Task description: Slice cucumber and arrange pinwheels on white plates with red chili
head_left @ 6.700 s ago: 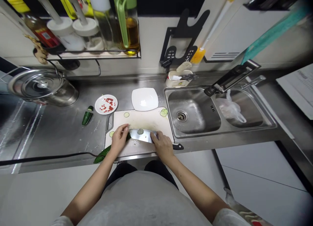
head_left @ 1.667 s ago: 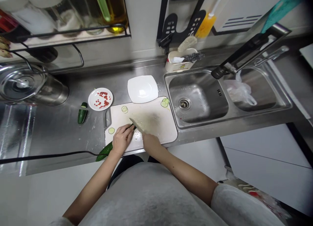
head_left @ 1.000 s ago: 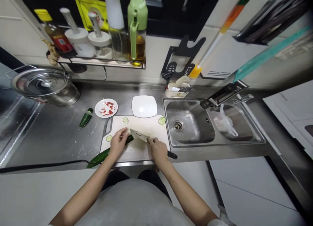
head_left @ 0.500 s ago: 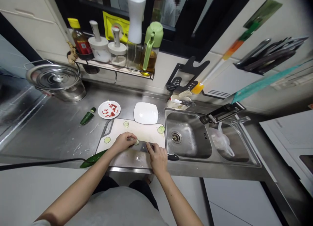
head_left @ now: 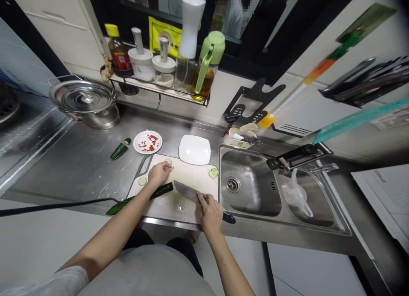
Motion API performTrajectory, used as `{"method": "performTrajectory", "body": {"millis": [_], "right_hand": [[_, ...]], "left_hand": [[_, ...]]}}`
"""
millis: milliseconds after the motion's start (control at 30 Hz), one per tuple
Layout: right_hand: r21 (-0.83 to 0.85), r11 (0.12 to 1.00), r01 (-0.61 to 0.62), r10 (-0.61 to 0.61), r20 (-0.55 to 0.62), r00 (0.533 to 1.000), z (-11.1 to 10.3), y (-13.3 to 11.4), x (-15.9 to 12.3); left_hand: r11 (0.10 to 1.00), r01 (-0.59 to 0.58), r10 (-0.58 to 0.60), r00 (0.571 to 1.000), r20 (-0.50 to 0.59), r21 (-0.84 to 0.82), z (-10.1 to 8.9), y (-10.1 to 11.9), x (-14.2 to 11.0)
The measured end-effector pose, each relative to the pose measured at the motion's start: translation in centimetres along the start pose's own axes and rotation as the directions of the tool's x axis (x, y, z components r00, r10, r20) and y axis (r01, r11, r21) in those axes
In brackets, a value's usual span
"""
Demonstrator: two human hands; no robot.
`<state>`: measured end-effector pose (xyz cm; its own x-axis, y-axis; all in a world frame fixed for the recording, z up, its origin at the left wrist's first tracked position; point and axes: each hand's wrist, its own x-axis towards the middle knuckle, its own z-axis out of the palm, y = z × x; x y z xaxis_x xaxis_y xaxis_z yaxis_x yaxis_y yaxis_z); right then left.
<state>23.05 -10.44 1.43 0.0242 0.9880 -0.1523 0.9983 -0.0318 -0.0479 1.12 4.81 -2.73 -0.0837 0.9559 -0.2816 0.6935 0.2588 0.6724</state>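
Note:
My left hand (head_left: 159,174) is closed in a pinch on a thin cucumber slice, above the upper left part of the white cutting board (head_left: 194,173). My right hand (head_left: 211,211) grips a kitchen knife (head_left: 186,191), its blade pointing left over the board. Close to the blade tip lies the cut end of a dark green cucumber (head_left: 163,190). More green cucumber shows left of my left forearm, which hides the part between. One loose slice (head_left: 142,181) rests at the board's left, and several overlapping slices (head_left: 213,172) sit at its upper right corner.
Behind the board stand a white plate (head_left: 194,150) and a round plate with red chopped pieces (head_left: 139,143). A cucumber piece (head_left: 119,152) lies farther left. The steel sink (head_left: 252,189) is at the right. A black handle (head_left: 229,218) pokes out beside the board.
My left hand has moved up and away from the blade with a slice pinched in it. The knife has drawn right, and the cucumber's cut end now shows. The view has shifted slightly.

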Motion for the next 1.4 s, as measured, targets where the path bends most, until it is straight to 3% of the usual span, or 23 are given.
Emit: {"method": "performTrajectory", "body": {"millis": [400, 600, 700, 833, 967, 1167, 1400], "right_hand": [[0.054, 0.997, -0.046, 0.045, 0.026, 0.999, -0.1, 0.1, 0.4], [0.327, 0.945, 0.006, 0.012, -0.054, 0.998, 0.4, -0.4, 1.4], [0.448, 0.894, 0.022, -0.010, -0.029, 1.000, 0.5, -0.9, 2.0], [0.540, 0.840, -0.055, 0.019, 0.072, 0.997, 0.4, -1.9, 2.4], [0.567, 0.812, -0.140, 0.034, 0.194, 0.980, -0.1, -3.6, 2.3], [0.489, 0.863, -0.128, -0.029, 0.302, 0.953, -1.2, -6.1, 1.7], [0.405, 0.908, -0.111, -0.048, 0.362, 0.931, -1.3, -7.1, 1.3]], "left_hand": [[0.974, -0.174, 0.192, 0.974, -0.121, 0.148, 0.7, -0.2, 1.8], [0.971, -0.224, 0.234, 0.962, -0.143, 0.084, -0.8, -1.3, -0.3], [0.934, -0.343, 0.353, 0.928, -0.120, 0.097, -1.5, -2.5, -3.0], [0.817, -0.542, 0.561, 0.826, -0.054, 0.198, -1.4, -4.2, -6.4], [0.730, -0.621, 0.658, 0.751, -0.047, 0.286, -0.9, -5.1, -7.7], [0.677, -0.655, 0.695, 0.719, 0.001, 0.336, -0.8, -5.2, -7.3], [0.640, -0.679, 0.719, 0.694, 0.031, 0.361, -0.7, -5.4, -7.1]]}}
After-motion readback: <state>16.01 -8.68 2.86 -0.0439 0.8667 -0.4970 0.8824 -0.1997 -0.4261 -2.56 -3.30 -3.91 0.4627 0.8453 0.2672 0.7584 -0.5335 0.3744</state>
